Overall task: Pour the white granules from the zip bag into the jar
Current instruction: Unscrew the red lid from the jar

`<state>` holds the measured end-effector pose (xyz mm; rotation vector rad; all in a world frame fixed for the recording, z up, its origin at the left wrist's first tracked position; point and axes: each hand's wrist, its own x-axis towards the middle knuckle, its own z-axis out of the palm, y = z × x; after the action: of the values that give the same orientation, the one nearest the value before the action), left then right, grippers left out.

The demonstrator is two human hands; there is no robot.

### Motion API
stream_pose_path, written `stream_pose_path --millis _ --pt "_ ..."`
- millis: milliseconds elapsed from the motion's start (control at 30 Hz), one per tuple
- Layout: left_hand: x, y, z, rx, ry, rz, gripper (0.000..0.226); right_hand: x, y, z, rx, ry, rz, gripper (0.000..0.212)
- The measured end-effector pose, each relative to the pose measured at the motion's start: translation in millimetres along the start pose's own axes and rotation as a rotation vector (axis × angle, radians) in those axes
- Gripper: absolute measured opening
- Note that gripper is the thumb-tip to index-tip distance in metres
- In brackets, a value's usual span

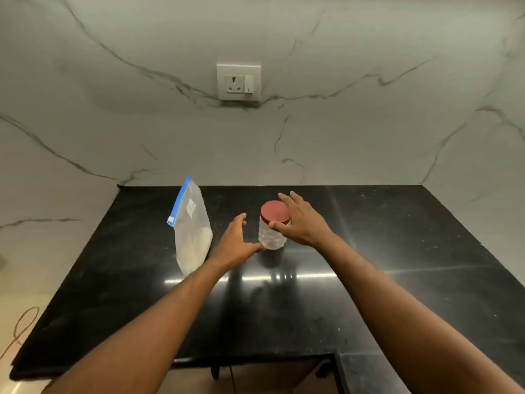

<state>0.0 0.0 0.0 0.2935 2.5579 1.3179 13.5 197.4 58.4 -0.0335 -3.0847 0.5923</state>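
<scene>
A clear jar [270, 237] with a red lid [275, 212] stands upright on the black counter [397, 265]. To its left a clear zip bag [191, 231] with a blue zip strip stands upright, white granules settled in its lower part. My right hand [299, 220] is spread around the lid from the right, thumb on the lid's front rim, fingers arched over the far side. My left hand [237, 243] is open just left of the jar, thumb tip touching its base. The bag is untouched.
A marble wall with a power socket [238, 82] rises behind the counter. The counter's front edge [255, 358] drops off near me, and an orange cord [24, 325] lies on the floor at the far left.
</scene>
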Motion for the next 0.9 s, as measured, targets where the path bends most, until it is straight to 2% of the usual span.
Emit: stream_pose_path --millis 133,233,367,433,533,600,700,900 --pt "38 -14 10 -0.107 -0.106 -0.01 0.124 23 7 14 -0.086 -0.102 0.023 0.091" --pt "62 -24 22 -0.178 -0.158 0.03 0.127 33 7 25 -0.072 -0.013 0.006 0.085" --pt "78 -27 40 -0.252 -0.135 0.098 0.113 43 0 27 -0.131 0.064 0.001 0.08" --pt "82 -32 47 -0.248 -0.078 0.092 0.095 51 -5 26 -0.156 0.068 0.009 0.077" --pt "84 -39 51 -0.211 0.005 0.103 0.073 67 -13 19 -0.262 0.024 0.046 0.076" --pt "87 -39 50 -0.178 0.029 0.126 0.074 78 -18 15 -0.34 -0.05 0.033 0.071" --pt "91 -42 46 -0.122 0.03 0.171 0.083 89 -22 11 -0.318 -0.153 -0.041 0.06" --pt "90 -44 46 -0.063 0.067 0.17 0.081 98 -20 -1 -0.317 -0.302 -0.319 0.053"
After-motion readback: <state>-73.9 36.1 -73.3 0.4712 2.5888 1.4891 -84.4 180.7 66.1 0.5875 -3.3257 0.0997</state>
